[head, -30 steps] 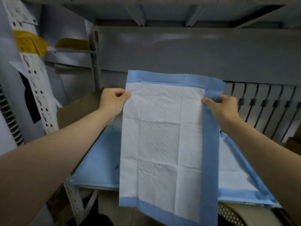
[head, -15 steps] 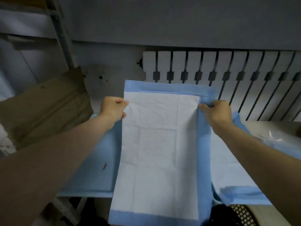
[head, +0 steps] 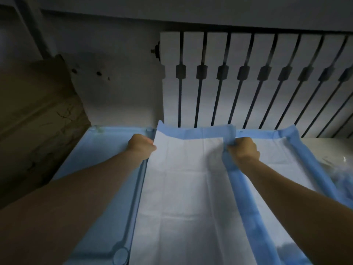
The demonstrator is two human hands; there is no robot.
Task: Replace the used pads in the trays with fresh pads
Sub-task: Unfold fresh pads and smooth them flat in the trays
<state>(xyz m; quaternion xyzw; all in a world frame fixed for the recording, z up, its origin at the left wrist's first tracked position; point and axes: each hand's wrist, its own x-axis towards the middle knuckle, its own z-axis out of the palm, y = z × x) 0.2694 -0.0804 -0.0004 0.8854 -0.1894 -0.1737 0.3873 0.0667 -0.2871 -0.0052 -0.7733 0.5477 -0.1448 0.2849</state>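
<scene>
As fresh pad [head: 183,188] is coming down flat by tray [head: 107,169] right edge, I'm pinching its far corners, left hand [head: 142,147], right hand [head: 243,149]; placement nearing.

Dim indoor utility or storage room, poorly lit. Evidence: a white ribbed radiator [head: 248,83] stands against the wall beyond the right hand [head: 243,150]. The wall [head: 118,96] beyond the left hand [head: 142,148] is bare plaster with dark marks. A worn cardboard box [head: 38,115] sits well left of that hand, with a metal upright [head: 32,25] above it. A blue plastic tray [head: 107,159] lies just beside the left hand. An absorbent pad [head: 183,188] lies between both hands.
</scene>
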